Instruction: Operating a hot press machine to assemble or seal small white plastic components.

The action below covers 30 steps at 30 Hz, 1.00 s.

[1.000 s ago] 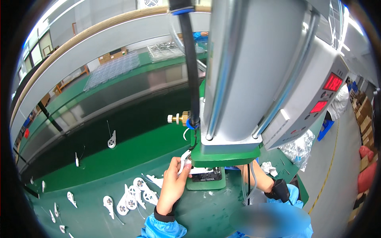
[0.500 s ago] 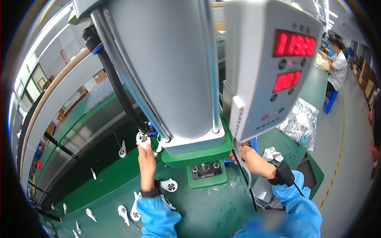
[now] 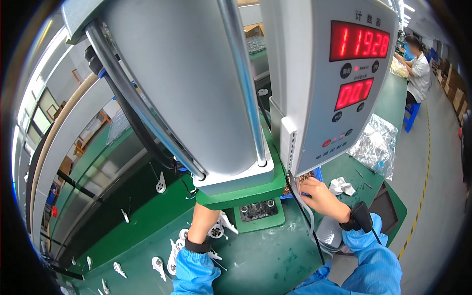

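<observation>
My left hand (image 3: 202, 222) reaches under the green plate (image 3: 241, 189) of a press. Its fingers are hidden there, so what they hold does not show. White plastic parts with round hubs and tapered arms lie beside that wrist, one of them (image 3: 215, 231) close to its right. My right hand (image 3: 322, 196) is at a blue tray (image 3: 317, 173) of small copper-coloured pieces. Its fingers are bent together at the tray's edge, partly behind a cable; anything pinched in them is too small to make out. Between the hands sits a black metal fixture (image 3: 259, 210) on a green base.
The press's grey cylinder (image 3: 182, 88) and a control box (image 3: 339, 88) with red digits rise in front of me. More white parts (image 3: 158, 268) lie to the left. Crumpled white paper (image 3: 340, 187) and a clear plastic bag (image 3: 376, 147) are at right. Another person (image 3: 418, 73) sits farther off.
My left hand, which held a white round-hubbed part left of the press, has moved right and under the green plate. My right hand stays at the tray. The view has shifted slightly.
</observation>
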### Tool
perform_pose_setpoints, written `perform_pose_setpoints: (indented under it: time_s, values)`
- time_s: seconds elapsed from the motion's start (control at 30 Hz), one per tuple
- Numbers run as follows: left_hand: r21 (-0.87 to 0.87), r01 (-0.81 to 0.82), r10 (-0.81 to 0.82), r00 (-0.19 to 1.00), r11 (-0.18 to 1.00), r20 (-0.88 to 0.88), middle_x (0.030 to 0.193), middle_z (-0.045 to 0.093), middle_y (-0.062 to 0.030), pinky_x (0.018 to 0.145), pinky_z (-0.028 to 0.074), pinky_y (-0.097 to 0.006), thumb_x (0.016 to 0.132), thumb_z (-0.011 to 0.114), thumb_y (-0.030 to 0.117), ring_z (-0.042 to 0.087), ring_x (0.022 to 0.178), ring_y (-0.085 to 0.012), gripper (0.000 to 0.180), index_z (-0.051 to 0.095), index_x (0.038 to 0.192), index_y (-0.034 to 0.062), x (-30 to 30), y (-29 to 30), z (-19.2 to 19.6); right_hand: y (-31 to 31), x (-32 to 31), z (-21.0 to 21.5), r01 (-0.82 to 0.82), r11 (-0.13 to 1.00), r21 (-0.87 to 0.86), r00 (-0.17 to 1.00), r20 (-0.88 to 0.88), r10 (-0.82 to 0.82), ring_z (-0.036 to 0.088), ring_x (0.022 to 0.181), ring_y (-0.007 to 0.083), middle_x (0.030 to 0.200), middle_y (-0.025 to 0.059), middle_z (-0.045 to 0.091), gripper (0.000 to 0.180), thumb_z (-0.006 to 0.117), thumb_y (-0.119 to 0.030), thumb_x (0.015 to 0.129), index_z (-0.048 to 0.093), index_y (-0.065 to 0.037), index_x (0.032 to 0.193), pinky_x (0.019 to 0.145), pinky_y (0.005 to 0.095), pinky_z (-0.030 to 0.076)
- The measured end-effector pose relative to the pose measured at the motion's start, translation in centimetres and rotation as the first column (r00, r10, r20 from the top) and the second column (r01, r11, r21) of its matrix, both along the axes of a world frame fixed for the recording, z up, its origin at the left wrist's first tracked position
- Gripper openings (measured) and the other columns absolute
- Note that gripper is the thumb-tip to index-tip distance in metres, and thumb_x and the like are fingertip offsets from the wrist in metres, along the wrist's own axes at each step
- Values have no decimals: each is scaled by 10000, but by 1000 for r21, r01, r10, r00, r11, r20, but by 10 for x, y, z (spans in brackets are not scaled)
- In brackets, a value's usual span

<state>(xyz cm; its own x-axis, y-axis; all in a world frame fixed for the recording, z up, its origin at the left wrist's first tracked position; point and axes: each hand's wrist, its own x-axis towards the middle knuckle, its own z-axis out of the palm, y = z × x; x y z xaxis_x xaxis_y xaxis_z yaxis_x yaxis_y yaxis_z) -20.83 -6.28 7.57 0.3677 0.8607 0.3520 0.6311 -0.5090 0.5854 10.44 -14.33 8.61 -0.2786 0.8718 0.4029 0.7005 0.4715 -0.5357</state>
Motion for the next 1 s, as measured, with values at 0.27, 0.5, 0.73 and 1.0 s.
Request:
perform_pose_setpoints:
  time_s: [0.27, 0.5, 0.73, 1.0]
  values:
    - [-283, -148, -29, 842, 948, -538, 1074, 512, -179, 846, 421, -417, 792, 598, 328, 493, 1009, -368, 469, 467, 1146, 50, -7, -48, -9, -4, 2, 0, 3, 1000, 11, 998, -62, -3, 524, 821, 274, 813, 91, 572, 122, 643, -64, 726, 629, -21, 840, 729, 361, 444]
    - [-637, 263, -322, 947, 724, 24, 844, 575, -149, 672, 467, -334, 745, 640, 276, 578, 745, -277, 322, 568, 937, 28, -28, 3, 18, -1, 2, -9, 26, 999, -27, 992, -121, -30, 534, 823, 276, 836, 92, 574, 122, 629, -35, 726, 629, -23, 847, 718, 349, 444]
    - [266, -257, 352, 835, 929, -423, 802, 605, -142, 655, 477, -425, 645, 551, 106, 581, 751, -354, 213, 558, 855, 73, -133, 149, -79, -8, -4, 3, 64, 993, -99, 970, -226, -85, 558, 752, 260, 779, 90, 598, 113, 639, -63, 738, 635, -24, 844, 681, 343, 454]
    - [136, -391, 414, 853, 910, -318, 954, 630, -175, 779, 487, -395, 754, 557, 247, 603, 885, -348, 364, 574, 1071, 70, -158, 159, -121, -15, 6, -6, 171, 971, -168, 944, -253, -210, 577, 637, 197, 715, 90, 609, 119, 661, -87, 745, 661, -34, 852, 559, 292, 453]
